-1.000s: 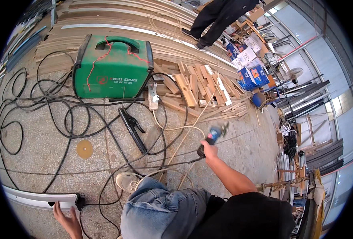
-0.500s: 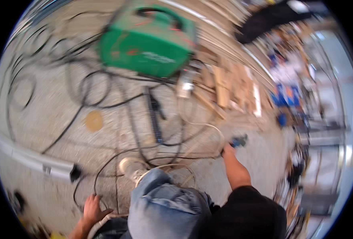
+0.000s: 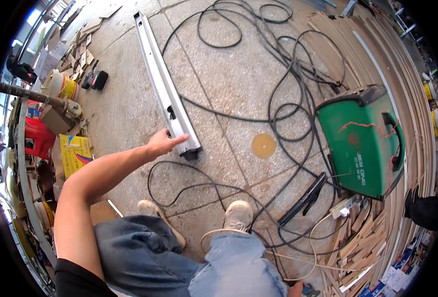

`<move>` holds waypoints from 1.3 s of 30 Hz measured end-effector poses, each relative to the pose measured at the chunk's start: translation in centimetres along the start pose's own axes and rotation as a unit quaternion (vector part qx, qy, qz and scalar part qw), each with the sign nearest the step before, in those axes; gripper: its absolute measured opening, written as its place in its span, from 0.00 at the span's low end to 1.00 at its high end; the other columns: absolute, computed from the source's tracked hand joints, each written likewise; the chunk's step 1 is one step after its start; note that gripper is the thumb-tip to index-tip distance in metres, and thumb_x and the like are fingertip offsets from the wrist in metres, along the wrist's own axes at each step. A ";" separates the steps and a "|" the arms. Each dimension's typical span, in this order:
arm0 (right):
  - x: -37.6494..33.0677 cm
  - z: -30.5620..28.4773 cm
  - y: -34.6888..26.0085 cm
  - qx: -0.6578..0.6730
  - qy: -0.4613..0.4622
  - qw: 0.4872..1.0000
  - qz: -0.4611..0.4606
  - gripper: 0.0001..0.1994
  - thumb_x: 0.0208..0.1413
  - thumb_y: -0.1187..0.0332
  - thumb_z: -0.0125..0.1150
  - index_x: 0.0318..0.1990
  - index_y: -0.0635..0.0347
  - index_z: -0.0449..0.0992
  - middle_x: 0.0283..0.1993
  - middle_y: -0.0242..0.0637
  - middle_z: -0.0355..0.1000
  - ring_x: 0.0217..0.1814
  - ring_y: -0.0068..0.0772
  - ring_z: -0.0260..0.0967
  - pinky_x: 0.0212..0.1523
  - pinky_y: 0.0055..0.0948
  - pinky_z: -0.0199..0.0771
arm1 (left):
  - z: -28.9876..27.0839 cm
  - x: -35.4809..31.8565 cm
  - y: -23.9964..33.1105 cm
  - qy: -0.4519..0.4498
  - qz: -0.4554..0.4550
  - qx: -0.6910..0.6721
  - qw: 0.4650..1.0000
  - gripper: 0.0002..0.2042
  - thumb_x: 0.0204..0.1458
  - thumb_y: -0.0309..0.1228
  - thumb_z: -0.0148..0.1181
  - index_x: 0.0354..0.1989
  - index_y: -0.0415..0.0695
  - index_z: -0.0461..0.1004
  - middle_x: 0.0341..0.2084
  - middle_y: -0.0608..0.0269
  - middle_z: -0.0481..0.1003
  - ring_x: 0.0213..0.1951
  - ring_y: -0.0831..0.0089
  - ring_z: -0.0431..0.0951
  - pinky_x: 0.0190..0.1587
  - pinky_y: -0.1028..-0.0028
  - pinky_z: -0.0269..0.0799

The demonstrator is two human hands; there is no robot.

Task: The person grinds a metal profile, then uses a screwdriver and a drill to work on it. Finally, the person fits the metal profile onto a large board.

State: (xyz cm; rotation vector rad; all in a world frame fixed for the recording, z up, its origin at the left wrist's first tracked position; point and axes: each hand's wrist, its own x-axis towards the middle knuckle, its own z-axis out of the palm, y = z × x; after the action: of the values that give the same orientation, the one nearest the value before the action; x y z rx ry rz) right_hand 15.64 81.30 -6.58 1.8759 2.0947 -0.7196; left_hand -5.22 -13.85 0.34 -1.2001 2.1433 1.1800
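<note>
left hand (image 3: 162,144) touching metal rail (image 3: 165,89) end

The right hand (image 3: 295,289) is almost all cut off at the bottom edge; the blue tool (image 3: 309,291) it holds barely shows; its grip stays unclear.

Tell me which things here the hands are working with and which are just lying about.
In hand:
left hand reaching the grey metal channel
right hand, holding a small tool

Lying about:
green welder
black cables
wood offcuts
yellow disc
</note>
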 end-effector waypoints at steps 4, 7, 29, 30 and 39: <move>-6.8 1.7 -5.3 -0.135 0.138 0.981 -0.025 0.33 0.66 0.43 0.62 0.51 0.74 0.83 0.59 0.55 0.81 0.61 0.55 0.79 0.60 0.43 0.78 | 2.9 1.8 3.0 0.073 -0.121 -0.005 0.990 0.37 0.42 0.50 0.81 0.55 0.33 0.81 0.45 0.50 0.85 0.46 0.58 0.86 0.50 0.64 0.82; -20.2 7.0 -15.0 -0.094 0.041 0.909 -0.403 0.23 0.65 0.57 0.65 0.57 0.70 0.80 0.57 0.49 0.76 0.58 0.44 0.74 0.59 0.40 0.75 | 4.3 1.0 6.6 0.200 -0.103 -0.066 0.972 0.38 0.43 0.47 0.79 0.57 0.31 0.73 0.54 0.42 0.81 0.57 0.51 0.83 0.60 0.59 0.77; -61.9 37.6 -63.6 -0.010 -0.387 0.558 -0.733 0.20 0.60 0.68 0.72 0.56 0.68 0.78 0.48 0.42 0.77 0.46 0.37 0.75 0.48 0.34 0.76 | -18.8 30.8 27.6 0.246 0.366 0.329 0.835 0.16 0.62 0.40 0.66 0.48 0.39 0.80 0.42 0.50 0.81 0.52 0.51 0.80 0.58 0.56 0.75; -62.2 38.8 -64.3 -0.033 -0.394 0.579 -0.713 0.20 0.61 0.68 0.72 0.57 0.68 0.78 0.49 0.42 0.77 0.47 0.36 0.75 0.48 0.34 0.76 | -20.0 33.3 27.5 0.255 0.365 0.316 0.837 0.17 0.62 0.40 0.66 0.48 0.39 0.80 0.44 0.49 0.81 0.53 0.50 0.79 0.60 0.56 0.74; -75.8 51.2 -82.5 -0.091 -0.402 0.655 -0.633 0.22 0.65 0.65 0.70 0.61 0.68 0.76 0.53 0.43 0.78 0.50 0.31 0.76 0.48 0.31 0.79 | -26.9 61.1 34.9 0.394 0.297 0.211 0.844 0.26 0.67 0.44 0.59 0.64 0.37 0.72 0.64 0.43 0.71 0.70 0.46 0.66 0.73 0.52 0.60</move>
State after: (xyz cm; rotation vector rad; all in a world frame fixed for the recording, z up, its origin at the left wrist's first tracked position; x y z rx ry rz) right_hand -61.32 -14.44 3.23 -0.3865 2.2930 -1.1580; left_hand -66.44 -56.56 -9.93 -0.9080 3.3353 0.3048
